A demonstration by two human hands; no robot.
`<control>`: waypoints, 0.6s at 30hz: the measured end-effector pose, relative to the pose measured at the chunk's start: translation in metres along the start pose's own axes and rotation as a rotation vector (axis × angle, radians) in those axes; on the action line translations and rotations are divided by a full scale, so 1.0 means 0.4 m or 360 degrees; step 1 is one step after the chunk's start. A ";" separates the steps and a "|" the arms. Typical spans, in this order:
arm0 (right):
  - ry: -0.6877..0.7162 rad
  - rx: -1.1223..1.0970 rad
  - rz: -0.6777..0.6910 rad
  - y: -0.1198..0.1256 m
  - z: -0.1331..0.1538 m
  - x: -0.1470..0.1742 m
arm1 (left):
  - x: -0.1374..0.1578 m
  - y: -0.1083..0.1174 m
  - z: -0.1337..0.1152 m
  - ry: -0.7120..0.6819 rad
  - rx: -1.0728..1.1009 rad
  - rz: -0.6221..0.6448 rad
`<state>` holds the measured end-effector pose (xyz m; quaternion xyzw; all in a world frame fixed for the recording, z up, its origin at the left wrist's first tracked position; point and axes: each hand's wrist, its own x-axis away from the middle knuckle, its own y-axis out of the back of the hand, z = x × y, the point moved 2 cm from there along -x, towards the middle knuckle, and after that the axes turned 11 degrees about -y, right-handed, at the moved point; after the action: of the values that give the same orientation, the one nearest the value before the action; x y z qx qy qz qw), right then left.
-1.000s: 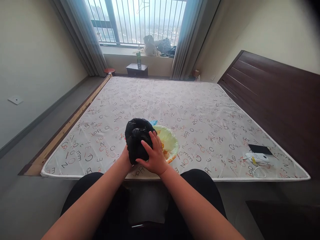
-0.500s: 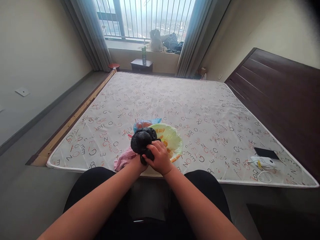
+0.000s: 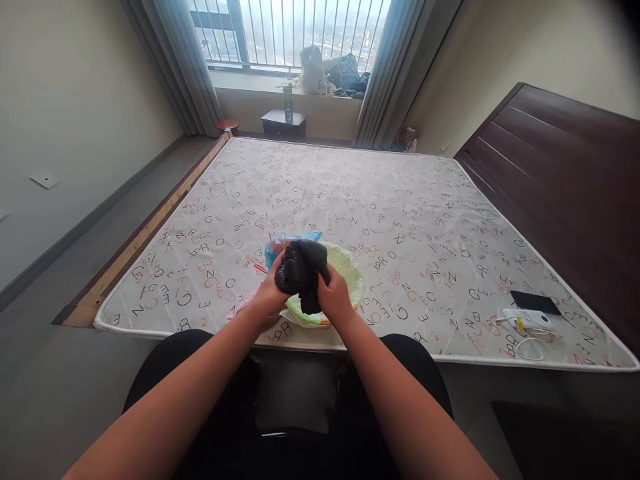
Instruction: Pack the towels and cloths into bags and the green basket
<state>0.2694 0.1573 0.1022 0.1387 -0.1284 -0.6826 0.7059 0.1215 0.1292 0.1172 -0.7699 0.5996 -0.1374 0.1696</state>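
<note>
Black plastic bag (image 3: 300,263) shifts right, hiding part of a pale-green bowl (image 3: 356,280)

Left hand (image 3: 270,293) and right hand (image 3: 337,293) clamp their fingers on its opposite sides, probably because limp plastic needs support. Blue plastic (image 3: 313,237) lies just beyond the bowl. Letter-printed mattress (image 3: 325,193) serves as work surface; dark headboard (image 3: 565,153) right, barred window (image 3: 280,40) ahead.

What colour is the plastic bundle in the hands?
The plastic bundle is black, in the head view.

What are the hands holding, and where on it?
A bunched black bag: the left hand holds its left side, the right hand its right edge.
</note>
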 end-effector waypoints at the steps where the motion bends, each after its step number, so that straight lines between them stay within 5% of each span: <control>1: -0.0064 0.0003 0.0018 0.006 -0.010 -0.013 | -0.001 -0.001 -0.004 0.0010 -0.0045 0.0096; 7: -0.0142 0.0490 0.0131 0.006 -0.046 -0.044 | 0.017 -0.004 0.046 -0.0034 -0.0357 0.0408; 13: -0.0019 0.0989 0.0054 -0.022 -0.023 -0.011 | 0.047 -0.014 0.148 0.0242 -0.0130 0.0285; 18: 0.0136 0.1069 0.0150 -0.037 -0.014 0.008 | 0.055 -0.038 0.155 0.0427 0.0301 -0.0069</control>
<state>0.2577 0.1537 0.0914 0.3858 -0.3226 -0.5625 0.6562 0.1661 0.1171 0.0679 -0.7380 0.5846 -0.2984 0.1568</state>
